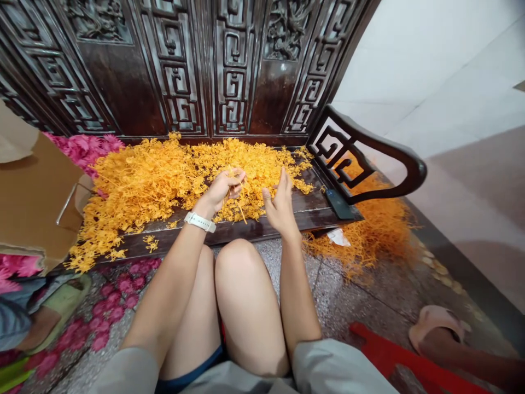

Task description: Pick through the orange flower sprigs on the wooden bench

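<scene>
My left hand, with a white band on its wrist, is pinched closed on a thin yellow flower sprig; the stem's end points down toward the bench edge. My right hand is apart from it to the right, fingers stretched out and thumb up, holding nothing. Both hands hover over a loose pile of small yellow artificial flowers on the dark wooden bench. A larger, denser heap of the same yellow flowers lies left of my left hand.
Pink flowers and a cardboard box stand at the left. A phone lies by the armrest. Orange stems pile on the floor at right, near a red stool. Other people's feet show at both sides.
</scene>
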`<state>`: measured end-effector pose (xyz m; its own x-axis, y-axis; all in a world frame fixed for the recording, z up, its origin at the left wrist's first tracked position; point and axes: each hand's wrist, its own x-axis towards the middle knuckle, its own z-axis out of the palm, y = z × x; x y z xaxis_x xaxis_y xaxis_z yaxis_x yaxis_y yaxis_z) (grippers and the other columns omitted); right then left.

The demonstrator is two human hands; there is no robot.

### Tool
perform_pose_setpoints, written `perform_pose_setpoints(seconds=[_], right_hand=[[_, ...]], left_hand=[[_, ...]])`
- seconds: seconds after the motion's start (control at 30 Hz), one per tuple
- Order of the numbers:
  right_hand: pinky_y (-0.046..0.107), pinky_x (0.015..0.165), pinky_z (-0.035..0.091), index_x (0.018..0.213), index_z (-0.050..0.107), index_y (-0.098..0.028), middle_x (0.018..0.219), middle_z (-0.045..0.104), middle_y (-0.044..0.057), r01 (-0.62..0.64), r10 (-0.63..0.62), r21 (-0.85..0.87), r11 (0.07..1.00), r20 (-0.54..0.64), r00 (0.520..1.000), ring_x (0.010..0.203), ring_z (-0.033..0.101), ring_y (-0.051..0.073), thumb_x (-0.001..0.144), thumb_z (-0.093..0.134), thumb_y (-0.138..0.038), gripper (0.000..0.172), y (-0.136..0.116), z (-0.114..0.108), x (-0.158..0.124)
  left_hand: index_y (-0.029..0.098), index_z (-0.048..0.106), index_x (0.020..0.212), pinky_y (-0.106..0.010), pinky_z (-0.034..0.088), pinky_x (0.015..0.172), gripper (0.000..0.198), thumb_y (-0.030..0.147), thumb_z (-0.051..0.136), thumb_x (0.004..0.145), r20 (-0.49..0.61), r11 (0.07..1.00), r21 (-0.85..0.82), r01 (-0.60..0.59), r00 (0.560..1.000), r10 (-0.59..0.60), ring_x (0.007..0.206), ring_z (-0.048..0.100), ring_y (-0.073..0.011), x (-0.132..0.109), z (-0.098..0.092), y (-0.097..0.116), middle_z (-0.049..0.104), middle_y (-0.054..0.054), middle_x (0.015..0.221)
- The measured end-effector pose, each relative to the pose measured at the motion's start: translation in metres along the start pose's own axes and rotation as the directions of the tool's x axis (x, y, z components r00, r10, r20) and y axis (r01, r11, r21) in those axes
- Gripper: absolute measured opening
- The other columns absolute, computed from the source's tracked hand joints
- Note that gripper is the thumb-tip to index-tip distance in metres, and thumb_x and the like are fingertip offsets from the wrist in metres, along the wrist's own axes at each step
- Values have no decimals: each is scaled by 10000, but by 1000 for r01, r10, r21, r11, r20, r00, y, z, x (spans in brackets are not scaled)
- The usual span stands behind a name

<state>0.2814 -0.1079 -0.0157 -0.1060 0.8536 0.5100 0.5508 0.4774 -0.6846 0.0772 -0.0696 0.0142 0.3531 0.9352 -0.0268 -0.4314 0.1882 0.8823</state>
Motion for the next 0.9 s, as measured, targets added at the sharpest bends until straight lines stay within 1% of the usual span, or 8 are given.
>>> perform_pose_setpoints(seconds=[0.1,0.2,0.37,0.5,0.63,0.73,0.8,0.9], right_hand=[[484,1036,611,1715,307,-254,1592,547,228,-119,93,251,961,113,989,1296,657,275,1050,475,-754,849,0,8,-3],[461,1087,562,1583,515,-236,1492,628,181,-106,53,257,961,204,978,1291,640,285,944,711,-718,824,-10,3,-5],[290,683,494,1319,652,-216,946,653,10,-251,126,347,904,346,930,748,551,147,812,885,-651,708,-14,-19,-7],[270,639,445,1062,652,-218,943,619,-2,-252,115,415,874,327,938,710,496,117,788,927,-598,543,-15,-32,-5],[293,675,514,1412,561,-256,1152,627,45,-200,98,411,889,257,962,740,538,120,740,967,-593,854,-21,-35,0],[349,783,587,1560,526,-298,1342,600,104,-77,-20,270,960,338,941,897,623,175,665,1000,-627,1065,-28,-41,2],[377,869,596,1424,664,-265,1328,641,110,34,-104,181,983,393,913,1042,659,229,697,976,-645,878,-33,-47,2],[342,823,553,1228,737,-211,1123,734,79,106,-122,64,992,367,922,914,678,201,887,860,-591,525,-40,-53,1]], left_hand=[[178,577,733,-182,216,456,366,288,923,682,157,993,47,106,981,-112,474,310,-33,1,9,-10,442,65,622],[161,629,715,-180,262,450,328,314,907,632,183,974,130,187,961,-209,494,367,-48,0,14,-20,513,31,636],[140,687,696,-182,242,448,290,307,906,602,281,914,282,293,885,-370,492,347,-37,-8,12,-20,539,8,648],[149,726,763,-189,189,465,338,426,917,738,361,916,342,209,871,-333,493,286,-35,-12,10,-14,465,33,621],[163,695,741,-207,190,473,423,517,926,750,331,920,326,218,885,-327,496,297,-44,-13,11,-15,473,30,625],[176,680,743,-220,227,490,436,477,983,651,281,898,358,256,888,-365,508,351,-61,-14,12,-15,524,21,649],[185,682,737,-228,248,498,440,477,995,633,284,889,398,226,891,-354,522,379,-77,-15,12,-13,531,19,646],[187,683,700,-235,262,501,492,593,960,698,364,904,410,125,886,-288,540,373,-88,-13,8,-10,502,12,631]])
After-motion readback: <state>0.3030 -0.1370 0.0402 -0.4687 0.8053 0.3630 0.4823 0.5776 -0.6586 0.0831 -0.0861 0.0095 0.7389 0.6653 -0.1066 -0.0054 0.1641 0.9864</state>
